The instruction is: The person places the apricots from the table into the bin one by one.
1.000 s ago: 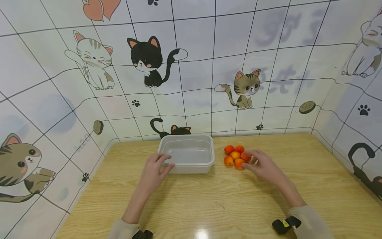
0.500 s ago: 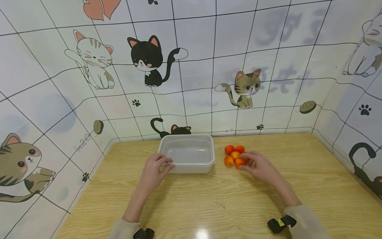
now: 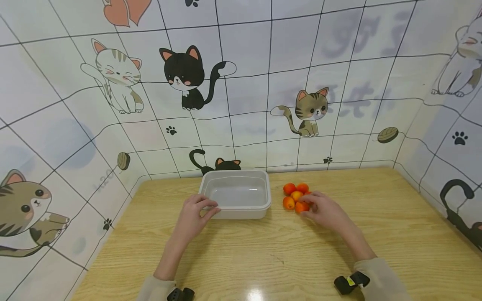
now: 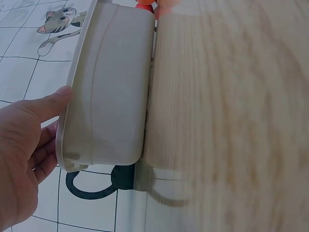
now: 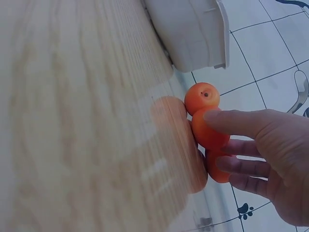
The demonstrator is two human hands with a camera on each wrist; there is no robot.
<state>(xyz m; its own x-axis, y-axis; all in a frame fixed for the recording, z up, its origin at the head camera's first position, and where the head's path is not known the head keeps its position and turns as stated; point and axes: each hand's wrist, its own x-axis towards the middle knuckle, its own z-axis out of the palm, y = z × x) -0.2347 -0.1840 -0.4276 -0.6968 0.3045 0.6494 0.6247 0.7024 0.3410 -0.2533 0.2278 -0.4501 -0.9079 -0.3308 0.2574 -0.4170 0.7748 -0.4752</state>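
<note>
A whitish rectangular plastic container (image 3: 241, 213) stands on the table near the back wall. My left hand (image 3: 193, 217) grips its rim at the front left corner; in the left wrist view the thumb (image 4: 60, 96) lies on the rim, with the other fingers behind. To the right of the container is a tight cluster of several small orange fruits (image 3: 289, 203). My right hand (image 3: 325, 211) reaches over the cluster's right side. Its thumb (image 5: 231, 121) presses on the nearest fruit (image 5: 208, 135), with the other fingers bent around behind it. The rightmost fruit is mostly hidden by this hand.
The light wood table (image 3: 263, 259) meets a wall (image 3: 248, 125) covered in cartoon cats and grid lines, which also runs along both sides. A black wrist camera (image 3: 352, 282) sits at the right sleeve and another (image 3: 180, 294) at the left.
My right hand has moved slightly left and closer over the fruits, with its thumb and fingers now around the front right one. The left hand and the container have stayed in place.
</note>
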